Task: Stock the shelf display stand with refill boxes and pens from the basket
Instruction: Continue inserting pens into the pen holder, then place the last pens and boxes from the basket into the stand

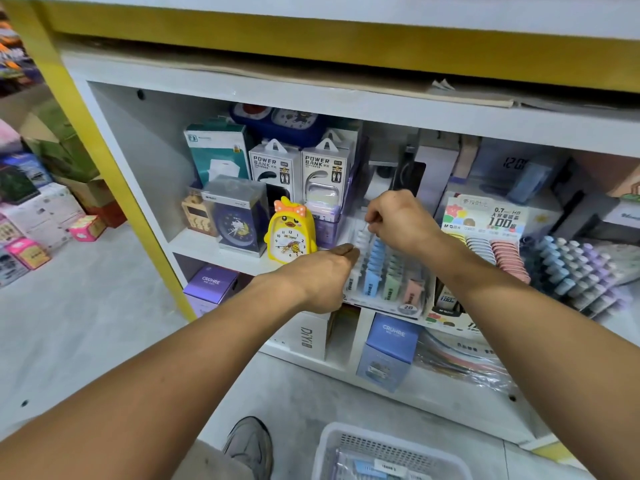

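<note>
Slotting refill box, right hand

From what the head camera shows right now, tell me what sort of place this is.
Most likely a stationery or general goods shop. A white shelf holds retail-boxed power banks, a yellow duck alarm clock and a tiered display stand of pastel refill boxes, with more boxed stock stacked on the floor nearby.
</note>
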### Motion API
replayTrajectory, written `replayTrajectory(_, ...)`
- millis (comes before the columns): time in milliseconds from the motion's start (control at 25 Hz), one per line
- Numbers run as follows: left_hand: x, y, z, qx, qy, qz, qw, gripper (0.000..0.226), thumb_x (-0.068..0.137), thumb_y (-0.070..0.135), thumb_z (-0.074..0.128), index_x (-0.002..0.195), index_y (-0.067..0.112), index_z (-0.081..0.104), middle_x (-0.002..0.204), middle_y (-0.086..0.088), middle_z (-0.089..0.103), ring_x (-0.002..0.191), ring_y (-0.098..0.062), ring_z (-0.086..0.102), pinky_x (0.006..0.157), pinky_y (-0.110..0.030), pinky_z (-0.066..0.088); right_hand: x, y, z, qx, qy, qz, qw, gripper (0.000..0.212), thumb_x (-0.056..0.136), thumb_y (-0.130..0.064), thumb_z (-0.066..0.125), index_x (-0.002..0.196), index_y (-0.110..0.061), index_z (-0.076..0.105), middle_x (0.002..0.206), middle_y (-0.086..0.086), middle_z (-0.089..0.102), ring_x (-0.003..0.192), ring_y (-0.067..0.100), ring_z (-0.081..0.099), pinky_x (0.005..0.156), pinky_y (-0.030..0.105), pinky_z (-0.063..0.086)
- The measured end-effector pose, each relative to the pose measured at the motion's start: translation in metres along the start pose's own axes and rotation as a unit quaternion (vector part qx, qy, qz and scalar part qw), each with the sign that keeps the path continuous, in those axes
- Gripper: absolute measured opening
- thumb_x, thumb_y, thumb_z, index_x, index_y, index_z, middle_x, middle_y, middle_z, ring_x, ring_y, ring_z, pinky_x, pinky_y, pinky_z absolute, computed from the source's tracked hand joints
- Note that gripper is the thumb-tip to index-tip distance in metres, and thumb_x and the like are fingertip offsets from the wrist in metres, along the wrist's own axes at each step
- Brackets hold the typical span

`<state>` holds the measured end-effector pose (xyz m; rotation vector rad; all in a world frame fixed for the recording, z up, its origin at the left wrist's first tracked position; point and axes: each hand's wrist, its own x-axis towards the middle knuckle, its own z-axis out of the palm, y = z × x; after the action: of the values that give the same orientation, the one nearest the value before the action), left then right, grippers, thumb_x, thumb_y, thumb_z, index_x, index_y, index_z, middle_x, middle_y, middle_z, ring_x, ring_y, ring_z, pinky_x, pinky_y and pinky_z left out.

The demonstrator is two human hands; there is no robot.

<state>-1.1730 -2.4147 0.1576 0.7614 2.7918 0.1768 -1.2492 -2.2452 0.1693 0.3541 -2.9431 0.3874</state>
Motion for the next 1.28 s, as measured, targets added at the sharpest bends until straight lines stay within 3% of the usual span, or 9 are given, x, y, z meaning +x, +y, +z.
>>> replayTrajectory(160, 0.002, -0.001, 0.000, -0.009, -0.002, -0.007, 1.000, 0.073, 0.084, 0.001, 0.048, 0.153, 0.008, 0.023, 0.159, -0.009, 0.027, 0.139, -0.030, 0.038, 0.109, -0.040, 0.039, 0.002, -0.002, 0.003, -0.044, -0.064, -0.013, 0.997, 0.044, 0.089, 0.008, 0.057, 0.124, -0.017, 0.069, 0.125, 0.009, 0.065, 0.111, 0.029, 0.064, 0.097, 0.040, 0.054)
replayTrajectory(280, 0.000, 0.000, -0.002, -0.013, 0.000, -0.014, 1.000, 0.064, 0.082, 0.001, 0.048, 0.145, 0.007, 0.035, 0.150, -0.010, 0.039, 0.132, -0.031, 0.046, 0.103, -0.042, 0.045, -0.008, 0.000, -0.014, -0.004, 0.015, 0.010, 1.000, 0.053, 0.090, 0.007, 0.052, 0.134, -0.020, 0.062, 0.128, 0.008, 0.060, 0.116, 0.030, 0.059, 0.099, 0.037, 0.051)
replayTrajectory(520, -0.024, 0.031, -0.008, 0.023, 0.209, -0.007, 0.978, 0.028, 0.077, 0.008, 0.053, 0.103, 0.011, 0.062, 0.110, -0.012, 0.059, 0.103, -0.035, 0.059, 0.077, -0.039, 0.048, -0.111, -0.020, -0.039, 0.182, 0.155, 0.006, 0.971, 0.028, 0.084, -0.012, 0.052, 0.096, -0.021, 0.076, 0.093, -0.003, 0.073, 0.088, 0.019, 0.067, 0.083, 0.032, 0.055)
replayTrajectory(640, -0.034, 0.063, 0.033, -0.016, 0.020, 0.054, 0.998, 0.022, 0.080, 0.010, 0.055, 0.098, 0.013, 0.067, 0.101, -0.012, 0.068, 0.096, -0.032, 0.063, 0.077, -0.038, 0.053, -0.185, -0.006, -0.001, 0.151, 0.054, 0.068, 0.985, 0.025, 0.078, -0.013, 0.052, 0.083, -0.022, 0.075, 0.081, -0.001, 0.073, 0.079, 0.022, 0.066, 0.073, 0.034, 0.055)
replayTrajectory(800, -0.027, 0.099, 0.125, 0.029, -0.265, 0.099, 0.959, 0.024, 0.084, 0.011, 0.054, 0.105, 0.006, 0.064, 0.104, -0.017, 0.071, 0.098, -0.034, 0.066, 0.083, -0.046, 0.057, -0.275, 0.048, 0.087, 0.100, -0.240, 0.135, 0.956, 0.028, 0.082, -0.004, 0.055, 0.091, -0.022, 0.075, 0.098, 0.002, 0.072, 0.092, 0.022, 0.067, 0.081, 0.027, 0.052)
replayTrajectory(920, -0.011, 0.126, 0.198, 0.057, -0.308, 0.109, 0.943, 0.012, 0.085, 0.015, 0.060, 0.082, 0.004, 0.061, 0.087, -0.021, 0.064, 0.080, -0.037, 0.062, 0.068, -0.040, 0.054, -0.329, 0.081, 0.151, 0.080, -0.345, 0.154, 0.922, 0.030, 0.086, -0.003, 0.056, 0.109, -0.015, 0.073, 0.119, 0.006, 0.068, 0.109, 0.022, 0.063, 0.095, 0.030, 0.050)
replayTrajectory(1040, -0.004, 0.138, 0.270, 0.034, -0.327, 0.081, 0.941, 0.035, 0.083, 0.022, 0.070, 0.063, 0.010, 0.045, 0.069, -0.010, 0.049, 0.062, -0.027, 0.047, 0.056, -0.031, 0.037, -0.365, 0.103, 0.200, 0.075, -0.374, 0.186, 0.906, 0.034, 0.089, -0.003, 0.056, 0.121, -0.009, 0.066, 0.128, 0.012, 0.063, 0.116, 0.027, 0.059, 0.098, 0.035, 0.050)
replayTrajectory(1160, -0.019, 0.130, 0.339, 0.020, -0.360, 0.042, 0.932, 0.019, 0.083, 0.023, 0.072, 0.089, 0.008, 0.060, 0.094, -0.010, 0.063, 0.084, -0.026, 0.062, 0.068, -0.032, 0.049, -0.390, 0.109, 0.237, 0.016, -0.409, 0.133, 0.903, 0.041, 0.091, -0.007, 0.058, 0.132, -0.007, 0.054, 0.132, 0.015, 0.058, 0.120, 0.031, 0.057, 0.100, 0.038, 0.049)
replayTrajectory(1280, -0.039, 0.116, 0.395, 0.036, -0.368, 0.015, 0.929, 0.038, 0.079, 0.016, 0.068, 0.115, 0.008, 0.059, 0.107, -0.011, 0.063, 0.093, -0.027, 0.064, 0.069, -0.035, 0.054, -0.405, 0.102, 0.267, -0.065, -0.459, 0.070, 0.883, 0.055, 0.094, -0.012, 0.057, 0.145, -0.010, 0.038, 0.146, 0.011, 0.045, 0.131, 0.030, 0.050, 0.100, 0.043, 0.051)
